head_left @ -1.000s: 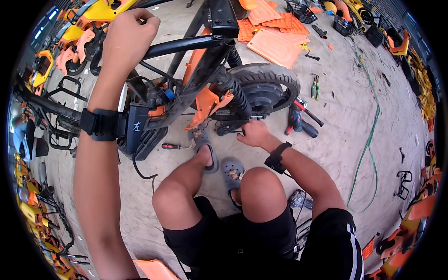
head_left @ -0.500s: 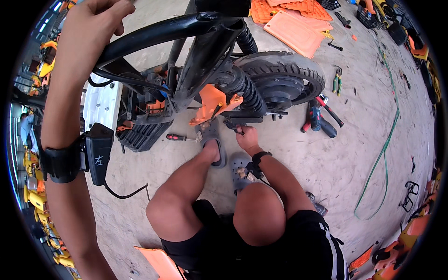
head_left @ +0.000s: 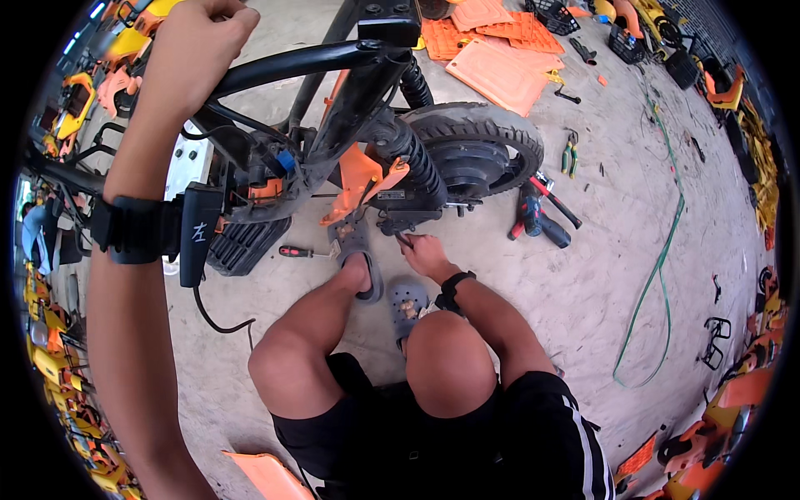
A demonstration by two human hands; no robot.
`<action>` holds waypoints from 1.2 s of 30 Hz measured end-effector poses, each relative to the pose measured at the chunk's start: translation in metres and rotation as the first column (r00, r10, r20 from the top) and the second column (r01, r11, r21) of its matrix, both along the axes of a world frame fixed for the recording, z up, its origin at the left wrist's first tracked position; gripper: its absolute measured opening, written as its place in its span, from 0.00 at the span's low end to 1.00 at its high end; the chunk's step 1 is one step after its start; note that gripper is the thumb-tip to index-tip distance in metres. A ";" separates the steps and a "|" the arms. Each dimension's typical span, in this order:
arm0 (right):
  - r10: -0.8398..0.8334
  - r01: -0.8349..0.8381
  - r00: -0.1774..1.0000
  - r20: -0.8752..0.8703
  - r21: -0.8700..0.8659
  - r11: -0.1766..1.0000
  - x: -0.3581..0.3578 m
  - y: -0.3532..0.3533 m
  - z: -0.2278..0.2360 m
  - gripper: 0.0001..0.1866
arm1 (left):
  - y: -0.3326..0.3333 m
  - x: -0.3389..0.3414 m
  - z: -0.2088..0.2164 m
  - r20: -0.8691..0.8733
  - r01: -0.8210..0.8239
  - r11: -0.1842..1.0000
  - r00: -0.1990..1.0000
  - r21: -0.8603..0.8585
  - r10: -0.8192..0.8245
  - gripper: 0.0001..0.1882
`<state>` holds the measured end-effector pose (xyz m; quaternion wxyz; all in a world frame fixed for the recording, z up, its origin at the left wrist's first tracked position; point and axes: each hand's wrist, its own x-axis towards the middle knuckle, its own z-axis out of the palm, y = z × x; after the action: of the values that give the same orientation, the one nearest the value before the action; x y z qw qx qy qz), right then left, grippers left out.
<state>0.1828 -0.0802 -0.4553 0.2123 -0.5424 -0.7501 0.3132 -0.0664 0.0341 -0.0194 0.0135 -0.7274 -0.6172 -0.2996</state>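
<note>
Black bike frame has one dark part low down, pinched by the right hand, while the curled left hand is near, its grip I cannot tell.

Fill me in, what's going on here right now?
Someone's right hand has its fingers closed on a dark part low on a black vehicle frame, near the wheel. The left hand is up by the upper tube; I can't tell whether it touches. A screwdriver, pliers and power drill lie on the floor.
</note>
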 end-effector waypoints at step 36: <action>0.085 -0.146 0.911 0.403 0.124 0.981 0.029 -0.007 0.159 0.19 | -0.029 0.024 0.012 -0.008 -0.237 0.971 0.971 0.000 0.237 0.20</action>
<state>0.2119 -0.0873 -0.2965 0.0780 -0.5314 -0.8299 0.1510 -0.0420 0.0052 -0.0075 0.0512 -0.6497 -0.6997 -0.2927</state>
